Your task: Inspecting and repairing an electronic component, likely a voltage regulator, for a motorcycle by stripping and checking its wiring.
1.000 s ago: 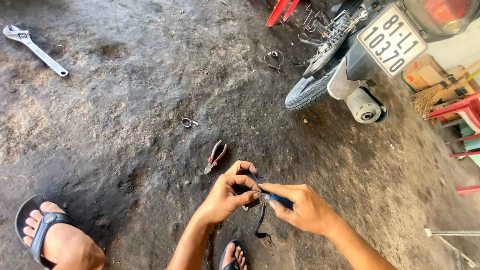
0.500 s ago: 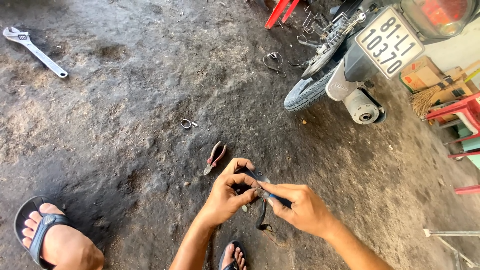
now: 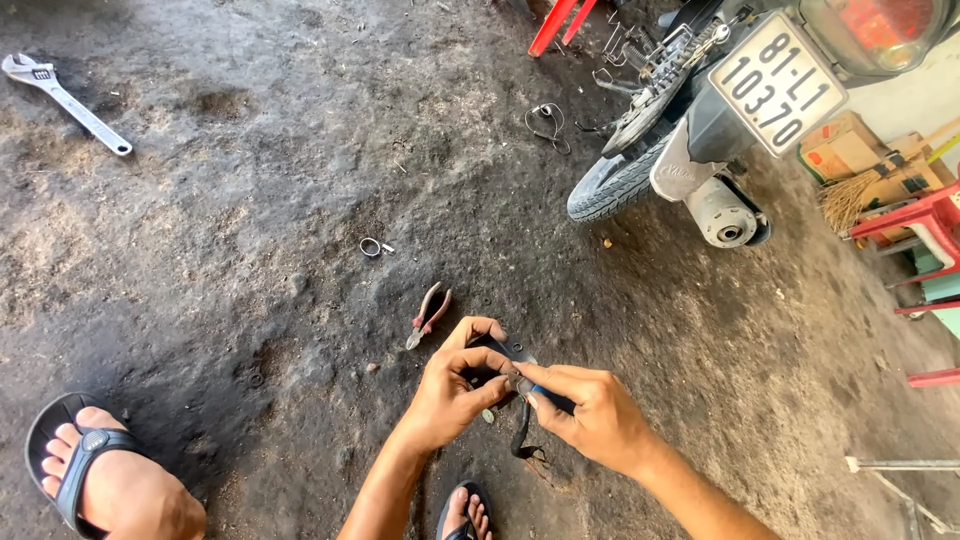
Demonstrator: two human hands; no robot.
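- Head view, change from the earlier frames: the left hand (image 3: 452,392) and right hand (image 3: 590,415) remain joined over the same small dark part (image 3: 508,362); the scene sits slightly differently in the frame, so the motorbike's rear wheel (image 3: 618,178) and number plate (image 3: 776,82) appear shifted, while the tools on the floor keep their places relative to one another.
- Head view, left hand: its grip is closed on the dark part, thumb and fingers pinching it from the left.
- Head view, right hand: its grip is clamped on a blue-handled tool (image 3: 553,400), whose tip meets the dark part between the two hands; a black strap (image 3: 522,438) hangs below them.
- Head view, position of the held part: low centre, above the dirty concrete floor (image 3: 250,150), between the person's sandalled feet.
- Head view, nearby tools: red-handled pliers (image 3: 430,314) lie just beside the left hand; a small metal ring (image 3: 372,247) lies farther up; an adjustable wrench (image 3: 62,100) lies well apart, upper left.
- Head view, signs and packages: the number plate is a white rectangle with dark characters, tilted, upper right; cardboard boxes (image 3: 850,150), brown, stand at the right edge behind the motorbike.
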